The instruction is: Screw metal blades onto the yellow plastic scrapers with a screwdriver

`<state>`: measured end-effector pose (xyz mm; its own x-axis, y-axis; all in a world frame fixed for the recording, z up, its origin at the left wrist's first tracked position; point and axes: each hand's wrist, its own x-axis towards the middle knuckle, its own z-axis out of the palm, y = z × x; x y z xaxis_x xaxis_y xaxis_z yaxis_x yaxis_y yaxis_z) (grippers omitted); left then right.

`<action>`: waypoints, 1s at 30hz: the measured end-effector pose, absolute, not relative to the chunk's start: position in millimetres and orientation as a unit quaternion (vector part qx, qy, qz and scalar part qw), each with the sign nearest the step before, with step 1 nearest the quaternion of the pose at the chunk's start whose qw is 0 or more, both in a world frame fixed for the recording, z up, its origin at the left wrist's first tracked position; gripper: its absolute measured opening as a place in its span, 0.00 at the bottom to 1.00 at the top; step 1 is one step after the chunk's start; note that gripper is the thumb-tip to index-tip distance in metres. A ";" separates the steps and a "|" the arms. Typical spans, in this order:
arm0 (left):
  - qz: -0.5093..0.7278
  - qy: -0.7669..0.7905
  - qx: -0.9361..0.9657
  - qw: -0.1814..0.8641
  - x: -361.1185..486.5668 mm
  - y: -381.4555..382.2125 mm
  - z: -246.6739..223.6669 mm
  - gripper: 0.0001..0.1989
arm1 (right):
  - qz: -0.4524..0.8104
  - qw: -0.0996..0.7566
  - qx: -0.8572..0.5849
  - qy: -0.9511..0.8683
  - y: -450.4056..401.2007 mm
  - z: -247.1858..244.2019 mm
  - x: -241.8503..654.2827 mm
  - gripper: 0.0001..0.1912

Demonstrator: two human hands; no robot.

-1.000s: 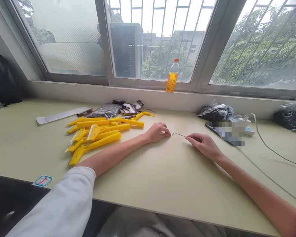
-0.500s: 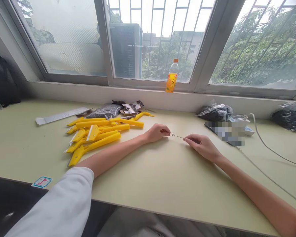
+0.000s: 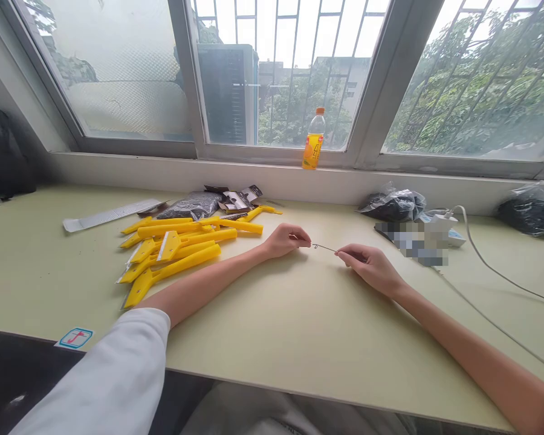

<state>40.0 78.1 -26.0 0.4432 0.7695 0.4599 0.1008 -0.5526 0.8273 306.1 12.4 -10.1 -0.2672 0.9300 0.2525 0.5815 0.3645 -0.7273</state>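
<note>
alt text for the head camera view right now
A person's right hand holds a thin wire, its curled end close to the left hand, over a pale green table. Yellow scrapers lie piled on the left; an orange-capped bottle stands on the windowsill.

From where I stand, the person's right hand pinches one end of a thin wire just above the table. The left hand is at the wire's curled end, though I can't tell whether it grips. Yellow scrapers lie heaped beside the left forearm. An orange-capped bottle stands on the windowsill, and a bag of black stuff sits below to its right.
</note>
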 end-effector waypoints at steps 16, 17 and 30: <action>0.420 0.304 0.759 0.395 38.9 80.6 -25.5 0.11 | 0.246 0.338 -0.503 -0.757 7.7 -8.2 301.0 0.19; 0.420 0.307 0.758 0.394 38.9 80.5 -25.3 0.11 | 0.246 0.339 -0.503 -0.756 7.6 -8.4 300.9 0.19; 0.406 0.306 0.760 0.406 37.2 81.7 -26.2 0.13 | 0.234 0.335 -0.490 -0.770 10.1 -11.9 301.6 0.17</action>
